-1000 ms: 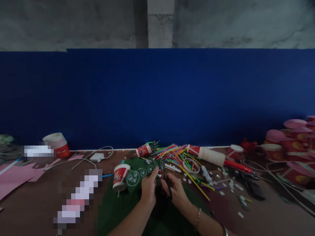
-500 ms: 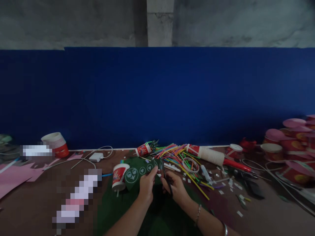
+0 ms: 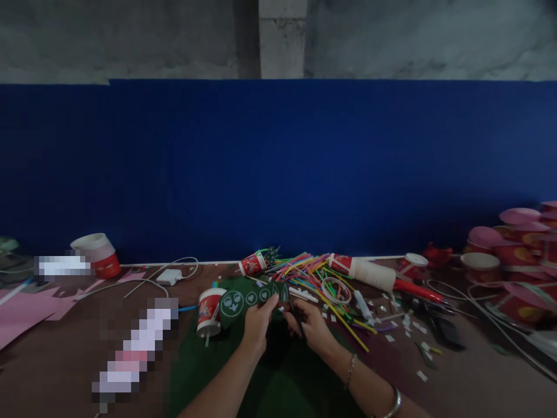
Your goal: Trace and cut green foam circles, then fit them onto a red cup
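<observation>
My left hand (image 3: pixel 258 319) pinches a dark green sheet (image 3: pixel 250 285) by its right part. White outlines of a face, hearts in circles and leaf shapes are drawn on it. Dark scissors (image 3: pixel 297 320) sit in my right hand (image 3: pixel 314 326), with their blades pointing away from me beside the sheet's right end. How far the blades are apart I cannot make out. Left of the sheet, a red and white paper cup (image 3: pixel 210 312) lies tilted with a straw sticking out of its bottom. Larger green material (image 3: pixel 195 371) lies under my forearms.
Behind my hands are colourful straws (image 3: pixel 300 268), a tape roll (image 3: pixel 336 291) and a tipped stack of paper cups (image 3: pixel 374 274). White scraps (image 3: pixel 422 375) litter the right side. Decorated cups (image 3: pixel 517 255) crowd the far right; pink paper (image 3: pixel 30 307) and a white charger (image 3: pixel 169 277) lie left.
The view has shifted slightly. Both hands keep nearly the same pose on the green sheet and the scissors, with my right hand turned a little.
</observation>
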`<state>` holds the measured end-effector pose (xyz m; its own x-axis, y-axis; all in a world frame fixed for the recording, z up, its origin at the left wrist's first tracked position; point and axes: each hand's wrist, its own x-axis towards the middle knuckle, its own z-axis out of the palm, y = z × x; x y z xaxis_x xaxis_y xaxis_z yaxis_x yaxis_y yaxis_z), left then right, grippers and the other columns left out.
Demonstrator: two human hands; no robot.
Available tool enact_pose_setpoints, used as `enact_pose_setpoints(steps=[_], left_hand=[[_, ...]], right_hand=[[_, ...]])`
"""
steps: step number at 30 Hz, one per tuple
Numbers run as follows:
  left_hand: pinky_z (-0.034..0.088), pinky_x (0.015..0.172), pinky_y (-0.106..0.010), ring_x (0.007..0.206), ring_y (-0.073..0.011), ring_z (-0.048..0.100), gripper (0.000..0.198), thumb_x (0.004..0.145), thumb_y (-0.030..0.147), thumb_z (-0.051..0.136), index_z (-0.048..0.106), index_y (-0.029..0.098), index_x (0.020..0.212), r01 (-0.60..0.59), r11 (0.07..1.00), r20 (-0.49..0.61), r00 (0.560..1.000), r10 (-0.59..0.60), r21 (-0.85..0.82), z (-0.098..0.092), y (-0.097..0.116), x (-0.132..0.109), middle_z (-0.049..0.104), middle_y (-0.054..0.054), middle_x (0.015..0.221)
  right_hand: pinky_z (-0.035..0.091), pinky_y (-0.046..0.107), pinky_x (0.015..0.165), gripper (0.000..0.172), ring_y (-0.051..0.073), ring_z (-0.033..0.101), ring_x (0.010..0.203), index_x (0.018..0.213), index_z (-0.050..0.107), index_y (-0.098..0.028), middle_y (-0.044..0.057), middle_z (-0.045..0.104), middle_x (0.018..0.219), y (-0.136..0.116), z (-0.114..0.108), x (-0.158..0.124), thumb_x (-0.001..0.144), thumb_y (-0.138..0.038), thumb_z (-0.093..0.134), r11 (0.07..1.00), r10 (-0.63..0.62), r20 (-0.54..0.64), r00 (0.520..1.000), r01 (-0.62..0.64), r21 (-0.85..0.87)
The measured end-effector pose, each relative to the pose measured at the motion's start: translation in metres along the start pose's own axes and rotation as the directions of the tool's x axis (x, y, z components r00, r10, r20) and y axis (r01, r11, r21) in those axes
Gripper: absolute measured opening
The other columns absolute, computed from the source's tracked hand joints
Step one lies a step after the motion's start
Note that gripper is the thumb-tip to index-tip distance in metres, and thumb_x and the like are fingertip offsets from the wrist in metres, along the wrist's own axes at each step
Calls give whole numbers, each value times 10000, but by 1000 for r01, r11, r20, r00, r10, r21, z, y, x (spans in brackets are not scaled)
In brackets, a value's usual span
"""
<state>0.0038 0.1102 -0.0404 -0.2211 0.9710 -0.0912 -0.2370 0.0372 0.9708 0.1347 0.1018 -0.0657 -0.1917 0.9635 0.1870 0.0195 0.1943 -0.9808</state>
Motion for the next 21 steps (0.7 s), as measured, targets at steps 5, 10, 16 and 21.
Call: enact_pose_setpoints(steps=[5,10,16,21], left_hand=[[289,431,-205,421,-66,372,298,528,392,758,658,111,532,-7,1000,-1,1000,7,1,0,-2,2,476,36,412],[229,402,-193,398,-48,307,335,541,418,745,627,106,500,-32,999,0,999,32,42,-2,-5,6,374,64,371],[218,381,-189,367,-46,306,344,552,425,736,597,117,493,-26,1000,29,999,26,10,-4,-7,8,371,70,360],[408,499,-233,511,-141,542,243,588,364,715,680,126,614,-101,989,217,973,76,107,-3,-9,6,637,-24,555]], right_hand=[[416,201,409,230,86,458,433,702,534,-160,-52,473,518,-2,-1,0,724,-378,602,1000,-9,-2,1000,9,-9],[395,190,385,198,82,443,405,669,533,-161,-59,462,475,-6,1,-1,710,-340,606,999,5,-17,1000,-6,-34],[368,176,359,229,75,431,389,646,531,-159,-59,459,464,-5,-1,2,695,-359,632,1000,17,-61,998,-16,15],[337,158,349,282,91,500,432,786,560,-162,-37,518,533,-4,-8,4,738,-437,605,991,18,-167,986,4,133]])
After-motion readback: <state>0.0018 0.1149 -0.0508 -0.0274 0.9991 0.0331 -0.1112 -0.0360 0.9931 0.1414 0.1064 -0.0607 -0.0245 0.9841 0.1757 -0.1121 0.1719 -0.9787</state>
